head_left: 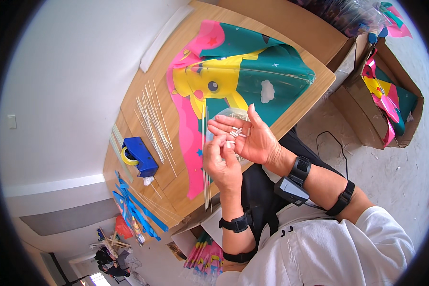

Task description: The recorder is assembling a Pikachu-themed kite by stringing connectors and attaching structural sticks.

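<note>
My right hand (257, 138) is palm up with its fingers stretched out, and several small white tubes (237, 132) lie in it. Over that palm my left hand (221, 162) pinches with thumb and fingertips at a small white tube (230, 144). Beneath both hands stands a clear plastic tub (233, 112) of small pale pieces, mostly hidden. A thin shiny sheet (271, 66), green and pink with a yellow cartoon figure, covers much of the table. A few thin white rods (206, 190) lie on it, beside my left hand.
On the wooden table (169, 190) are a loose bunch of white rods (152, 124), a blue tape dispenser (140, 157) and blue strips (133, 205). A cardboard box (352, 114) of printed sheets stands on the floor at right. Another box (195, 233) is below the table.
</note>
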A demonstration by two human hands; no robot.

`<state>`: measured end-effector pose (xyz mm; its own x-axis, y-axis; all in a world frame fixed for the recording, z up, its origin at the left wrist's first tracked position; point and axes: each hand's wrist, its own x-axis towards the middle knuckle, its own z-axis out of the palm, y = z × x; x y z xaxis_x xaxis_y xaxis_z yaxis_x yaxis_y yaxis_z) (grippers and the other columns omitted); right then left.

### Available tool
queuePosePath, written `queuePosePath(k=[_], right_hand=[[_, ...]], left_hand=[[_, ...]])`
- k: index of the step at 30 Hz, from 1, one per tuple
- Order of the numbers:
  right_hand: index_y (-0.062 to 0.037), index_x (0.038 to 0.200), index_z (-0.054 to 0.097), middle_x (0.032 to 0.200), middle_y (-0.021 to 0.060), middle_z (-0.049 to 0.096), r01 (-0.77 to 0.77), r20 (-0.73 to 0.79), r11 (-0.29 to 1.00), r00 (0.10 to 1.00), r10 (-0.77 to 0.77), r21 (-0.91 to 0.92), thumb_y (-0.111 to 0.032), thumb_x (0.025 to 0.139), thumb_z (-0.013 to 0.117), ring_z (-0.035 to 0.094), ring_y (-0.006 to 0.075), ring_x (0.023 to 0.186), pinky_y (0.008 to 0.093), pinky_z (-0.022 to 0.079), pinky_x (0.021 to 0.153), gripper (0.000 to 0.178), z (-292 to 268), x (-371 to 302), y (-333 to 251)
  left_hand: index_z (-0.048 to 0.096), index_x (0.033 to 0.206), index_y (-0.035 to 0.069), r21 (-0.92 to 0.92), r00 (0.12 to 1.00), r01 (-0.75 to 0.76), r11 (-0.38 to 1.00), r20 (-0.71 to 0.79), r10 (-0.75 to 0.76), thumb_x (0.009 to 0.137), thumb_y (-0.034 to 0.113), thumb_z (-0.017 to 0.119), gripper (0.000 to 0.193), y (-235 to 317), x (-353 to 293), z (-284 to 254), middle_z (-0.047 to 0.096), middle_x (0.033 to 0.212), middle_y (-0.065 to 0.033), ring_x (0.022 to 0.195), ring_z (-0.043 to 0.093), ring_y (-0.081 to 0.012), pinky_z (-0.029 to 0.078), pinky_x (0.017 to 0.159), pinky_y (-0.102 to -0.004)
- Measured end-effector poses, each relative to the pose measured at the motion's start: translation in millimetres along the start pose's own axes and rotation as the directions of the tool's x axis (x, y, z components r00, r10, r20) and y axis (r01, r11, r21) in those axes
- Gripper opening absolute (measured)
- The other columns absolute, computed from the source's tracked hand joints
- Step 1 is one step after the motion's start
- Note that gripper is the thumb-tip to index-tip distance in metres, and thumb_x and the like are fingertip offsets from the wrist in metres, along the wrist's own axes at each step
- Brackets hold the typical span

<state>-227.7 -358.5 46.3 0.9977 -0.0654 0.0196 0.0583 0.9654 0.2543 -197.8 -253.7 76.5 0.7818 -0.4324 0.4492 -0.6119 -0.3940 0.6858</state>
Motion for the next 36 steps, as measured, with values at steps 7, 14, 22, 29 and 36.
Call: queuePosePath(k=[7, 14, 22, 29, 36], right_hand=[[0.0095, 0.127, 0.042, 0.13, 0.0234, 0.047, 0.09, -0.104, 0.991, 0.989, -0.101, -0.099, -0.053, 0.096, 0.03, 0.045, 0.032, 0.123, 0.0414, 0.038, 0.105, 0.071, -1.6, -1.2, -6.9], [0.0104, 0.127, 0.041, 0.13, 0.0224, 0.047, 0.141, -0.179, 0.937, 0.962, -0.205, -0.319, -0.051, 0.098, 0.025, 0.048, 0.0296, 0.12, 0.0401, 0.039, 0.104, 0.07, 6.9, -5.2, -32.8], [0.0087, 0.133, 0.035, 0.137, 0.0245, 0.039, 0.093, -0.075, 0.991, 0.992, -0.1, -0.096, -0.06, 0.093, 0.02, 0.041, 0.0336, 0.127, 0.0429, 0.033, 0.109, 0.081, 10.7, -8.8, -29.6], [0.0082, 0.134, 0.035, 0.138, 0.0245, 0.038, 0.088, -0.062, 0.993, 0.994, -0.092, -0.077, -0.062, 0.092, 0.018, 0.04, 0.0337, 0.128, 0.044, 0.032, 0.109, 0.084, 6.6, -9.6, -31.0], [0.0076, 0.133, 0.037, 0.137, 0.0239, 0.041, 0.1, -0.017, 0.993, 0.995, -0.101, -0.057, -0.061, 0.093, 0.016, 0.038, 0.0335, 0.13, 0.044, 0.03, 0.11, 0.082, -0.5, -10.2, -31.0]], left_hand=[[0.059, 0.09, -0.002, -0.119, 0.964, 0.262, 0.958, -0.003, -0.264, 0.084, -0.004, 0.056, 0.007, -23.3, -0.8, 0.9, 0.059, 0.079, -0.0021, 0.07, 0.053, -0.0074, 0.045, 0.063, -0.0226], [0.06, 0.089, -0.001, 0.21, 0.894, 0.228, 0.951, 0.341, -0.289, 0.07, -0.001, 0.065, 0.019, -35.8, -14.4, 18.9, 0.058, 0.085, -0.0147, 0.078, 0.058, -0.0317, 0.047, 0.072, -0.038], [0.062, 0.091, 0.0, 0.343, 0.913, -0.071, 0.937, 0.401, -0.078, 0.07, -0.001, 0.065, 0.021, -32.0, -15.0, 39.9, 0.06, 0.084, -0.0182, 0.079, 0.06, -0.0358, 0.048, 0.067, -0.0419], [0.064, 0.086, -0.001, 0.304, 0.933, -0.114, 0.946, 0.359, -0.003, 0.072, -0.002, 0.062, 0.015, -35.7, -13.6, 41.5, 0.062, 0.084, -0.0205, 0.076, 0.061, -0.0375, 0.048, 0.063, -0.0422], [0.062, 0.092, 0.002, 0.298, 0.885, -0.025, 0.954, 0.451, -0.118, 0.067, -0.006, 0.064, 0.026, -32.9, -12.6, 36.5, 0.061, 0.084, -0.0185, 0.079, 0.061, -0.0366, 0.048, 0.066, -0.0437]])
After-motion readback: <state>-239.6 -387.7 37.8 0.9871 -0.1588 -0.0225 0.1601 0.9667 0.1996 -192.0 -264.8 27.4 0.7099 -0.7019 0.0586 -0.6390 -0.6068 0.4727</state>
